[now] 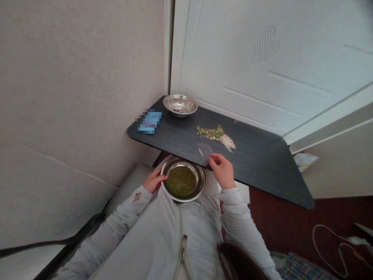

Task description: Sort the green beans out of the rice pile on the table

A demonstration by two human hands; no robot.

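Observation:
My left hand (154, 179) grips the rim of a steel bowl (200, 182) full of green beans, held just below the near edge of the dark table (262, 163). My right hand (223, 170) pinches a small grey card (204, 152) that lies flat on the table near its edge. Beyond the card sits a loose pile of green beans and white rice (217, 136).
An empty steel bowl (180, 105) stands at the table's far corner, with a blue packet (149, 121) to its left. A white door is behind the table and a wall to the left. White cables (332, 241) lie on the dark red floor at right.

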